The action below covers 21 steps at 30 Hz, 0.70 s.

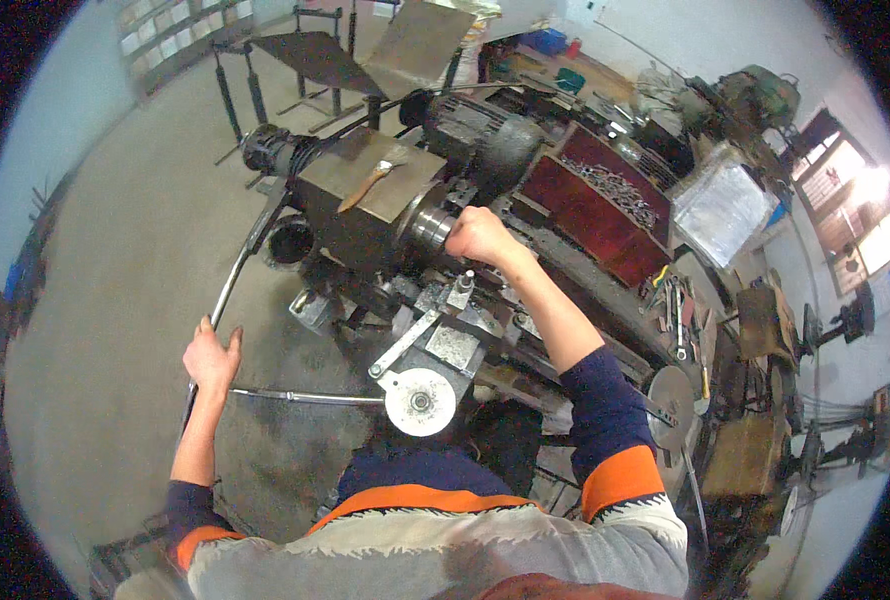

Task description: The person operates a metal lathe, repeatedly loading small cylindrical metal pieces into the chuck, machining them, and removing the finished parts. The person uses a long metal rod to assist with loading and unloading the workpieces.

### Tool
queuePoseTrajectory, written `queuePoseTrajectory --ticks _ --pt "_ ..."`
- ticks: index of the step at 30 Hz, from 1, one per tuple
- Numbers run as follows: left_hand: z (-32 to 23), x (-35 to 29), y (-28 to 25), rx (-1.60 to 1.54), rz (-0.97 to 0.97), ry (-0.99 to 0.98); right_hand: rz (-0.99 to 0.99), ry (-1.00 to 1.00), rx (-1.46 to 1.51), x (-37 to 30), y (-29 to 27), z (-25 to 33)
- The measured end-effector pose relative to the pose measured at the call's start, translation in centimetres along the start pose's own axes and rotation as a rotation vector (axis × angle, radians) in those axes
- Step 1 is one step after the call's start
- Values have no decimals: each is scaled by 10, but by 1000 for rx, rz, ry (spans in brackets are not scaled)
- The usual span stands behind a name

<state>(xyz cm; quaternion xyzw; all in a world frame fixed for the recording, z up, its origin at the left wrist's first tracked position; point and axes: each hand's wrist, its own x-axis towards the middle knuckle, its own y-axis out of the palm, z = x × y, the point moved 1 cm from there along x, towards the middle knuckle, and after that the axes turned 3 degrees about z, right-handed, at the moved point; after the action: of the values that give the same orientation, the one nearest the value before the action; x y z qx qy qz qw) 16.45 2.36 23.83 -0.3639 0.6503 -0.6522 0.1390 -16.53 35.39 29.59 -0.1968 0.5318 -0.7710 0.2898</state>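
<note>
My left hand (212, 357) is wrapped round a long metal lever (233, 275), which slants down from the side of the lathe headstock (340, 215). With its fingers curled in, my right hand (482, 238) is at the front of the round steel chuck (431, 225); whatever lies inside its grip is hidden. Just below that hand sits the tool post (457, 293) with its handle. A pale round handwheel (420, 402) is nearer my body, and a metal rod (310, 397) reaches from it toward my left hand.
A wooden-handled brush (370, 185) lies on the headstock cover. Behind the lathe is a motor (500, 140). A dark red tray (597, 190) holds many small metal parts, with a plastic-wrapped bundle (722, 205) beside it. Wrenches (681, 318) lie to the right. Metal stands (330, 75) are at the far left.
</note>
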Motion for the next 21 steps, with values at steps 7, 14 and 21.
queuePoseTrajectory --ticks 7,14,21 --pt "-53 26 -53 -236 5 341 -169 -218 237 -60 -42 17" --pt "-253 18 -59 -1674 898 347 -590 -650 379 -117 -29 69" --pt "-298 -11 -61 -1777 980 424 -734 -552 205 -142 -22 62"
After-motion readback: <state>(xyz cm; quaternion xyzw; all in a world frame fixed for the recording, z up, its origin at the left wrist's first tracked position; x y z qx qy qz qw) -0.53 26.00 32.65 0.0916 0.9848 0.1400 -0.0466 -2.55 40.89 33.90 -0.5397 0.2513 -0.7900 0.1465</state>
